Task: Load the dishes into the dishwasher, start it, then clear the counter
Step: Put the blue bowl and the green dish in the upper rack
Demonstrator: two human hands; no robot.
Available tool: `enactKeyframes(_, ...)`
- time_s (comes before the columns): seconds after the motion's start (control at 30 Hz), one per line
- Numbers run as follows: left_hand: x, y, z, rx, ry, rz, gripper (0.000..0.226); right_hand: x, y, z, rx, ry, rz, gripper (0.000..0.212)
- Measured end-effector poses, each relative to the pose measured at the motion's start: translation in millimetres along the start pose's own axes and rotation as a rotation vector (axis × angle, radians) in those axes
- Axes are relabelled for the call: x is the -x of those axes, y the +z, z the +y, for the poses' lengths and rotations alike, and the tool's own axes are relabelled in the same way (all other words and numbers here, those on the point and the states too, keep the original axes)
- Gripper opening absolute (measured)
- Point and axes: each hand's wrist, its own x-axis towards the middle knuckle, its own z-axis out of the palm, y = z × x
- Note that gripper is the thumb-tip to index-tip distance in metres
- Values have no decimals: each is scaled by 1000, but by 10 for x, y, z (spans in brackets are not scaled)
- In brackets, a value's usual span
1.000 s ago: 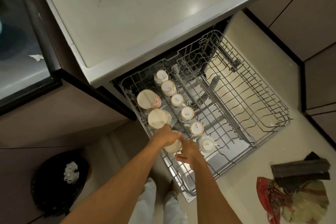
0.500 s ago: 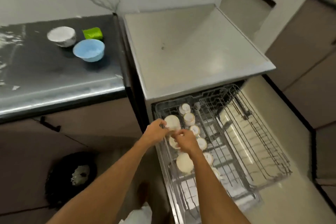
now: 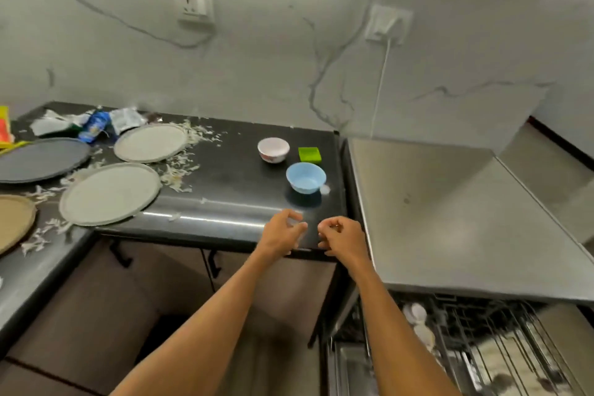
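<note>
Left hand (image 3: 281, 232), right hand (image 3: 343, 237), seemingly empty, over glossy counter (image 3: 231, 180).

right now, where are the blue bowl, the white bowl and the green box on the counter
blue bowl (image 3: 305, 177), head view, on its inner floor.
white bowl (image 3: 273, 147), head view, on the inside, just below the rim.
green box (image 3: 310, 154), head view, on its top face.
</note>
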Motion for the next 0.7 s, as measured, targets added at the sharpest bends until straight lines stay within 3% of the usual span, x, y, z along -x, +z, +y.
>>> enactKeyframes(0.1, -232, -380, -89, 4, 2, 30, 24, -166, 294, -244, 22, -29, 32, 2)
enactKeyframes(0.37, -759, -891, -224, 73, -4, 32, 42, -624, 721, -429, 61, -38, 113, 28)
enactKeyframes(0.7, -1566, -721, -131, 77, -19, -57, 85, -1394, 601, -396, 95, 64, 161, 94)
